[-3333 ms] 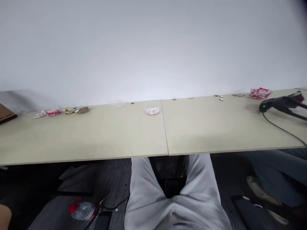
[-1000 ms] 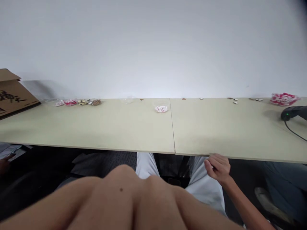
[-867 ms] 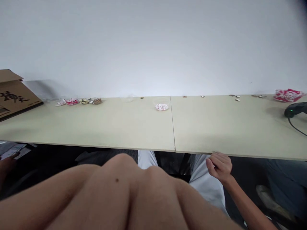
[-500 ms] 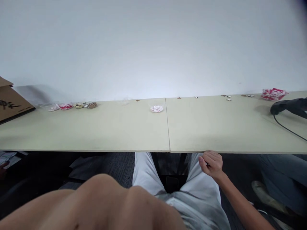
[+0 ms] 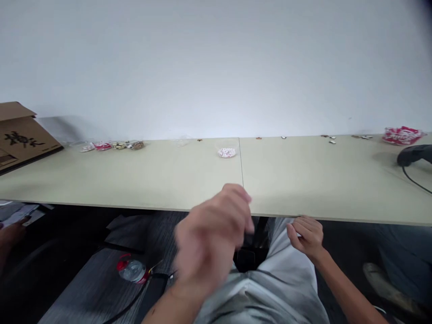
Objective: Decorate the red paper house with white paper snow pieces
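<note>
My left hand (image 5: 216, 229), blurred by motion, is raised in front of the table's near edge with its fingers curled in. Nothing shows in it. My right hand (image 5: 307, 236) is closed in a loose fist against the front edge of the table (image 5: 297, 180), above my right thigh; I see nothing in it. Beyond my left hand, near the table seam, lies a small clear bag of white pieces with reddish marks (image 5: 227, 153).
At the left stands a cardboard box (image 5: 27, 135), with small bags of pieces (image 5: 119, 145) beside it. Loose pieces (image 5: 332, 142) lie along the wall. A red-and-white bag (image 5: 403, 135) and a black corded device (image 5: 413, 155) are at the right. Below left are a bottle (image 5: 133, 271) and another person's hand (image 5: 11, 236).
My left arm has swung from close under the camera, bringing the left hand into view before the table edge. My right hand stays at the edge. The view has shifted slightly left.
</note>
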`<state>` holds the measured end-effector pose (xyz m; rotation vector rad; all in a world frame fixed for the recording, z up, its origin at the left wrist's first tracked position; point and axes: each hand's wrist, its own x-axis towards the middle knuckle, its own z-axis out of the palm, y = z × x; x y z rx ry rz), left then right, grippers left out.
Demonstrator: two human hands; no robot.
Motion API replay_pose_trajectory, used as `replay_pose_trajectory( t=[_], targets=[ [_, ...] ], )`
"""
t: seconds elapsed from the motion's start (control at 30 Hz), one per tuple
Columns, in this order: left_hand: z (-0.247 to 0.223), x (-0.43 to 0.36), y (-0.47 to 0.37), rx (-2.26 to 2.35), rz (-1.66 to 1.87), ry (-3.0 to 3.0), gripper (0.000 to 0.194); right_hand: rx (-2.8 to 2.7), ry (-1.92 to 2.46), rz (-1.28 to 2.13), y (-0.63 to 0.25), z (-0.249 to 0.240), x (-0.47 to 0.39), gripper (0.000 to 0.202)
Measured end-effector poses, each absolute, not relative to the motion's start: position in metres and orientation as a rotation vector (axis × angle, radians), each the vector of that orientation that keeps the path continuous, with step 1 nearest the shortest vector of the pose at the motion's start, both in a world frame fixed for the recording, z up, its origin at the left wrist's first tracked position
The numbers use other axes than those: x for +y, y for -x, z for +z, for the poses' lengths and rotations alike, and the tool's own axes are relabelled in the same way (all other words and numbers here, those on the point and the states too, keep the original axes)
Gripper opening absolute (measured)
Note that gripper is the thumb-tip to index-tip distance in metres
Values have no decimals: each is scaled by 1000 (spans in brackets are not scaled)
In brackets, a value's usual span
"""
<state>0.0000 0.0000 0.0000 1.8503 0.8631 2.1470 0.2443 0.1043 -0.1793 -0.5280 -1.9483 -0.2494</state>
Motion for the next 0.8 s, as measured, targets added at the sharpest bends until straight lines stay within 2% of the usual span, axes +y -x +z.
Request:
replay_pose_trajectory(
  t=[0.07, 0.17, 0.27, 0.37, 0.53, 0.8],
  targets=[
    [-13, 45, 11, 918, 2079, -1904, 35, -1924, 480, -181, -237, -183, 100, 32],
    [-40, 132, 42, 1301, 1833, -1946, 18, -1958, 439, -91, -223, -189, 94, 35],
    [-63, 206, 78, 1894, 1510, -2030, 29, -1984, 471, -25, -211, -194, 93, 37],
    [-75, 249, 103, 2030, 1349, -2132, 42, -1961, 532, 46, -206, -203, 95, 37],
    [-86, 274, 115, 2031, 1021, -2361, 46, -1929, 619, 119, -203, -220, 100, 38],
    [-92, 261, 128, 2192, 813, -2409, 29, -2003, 665, 179, -201, -222, 99, 40]
  ],
)
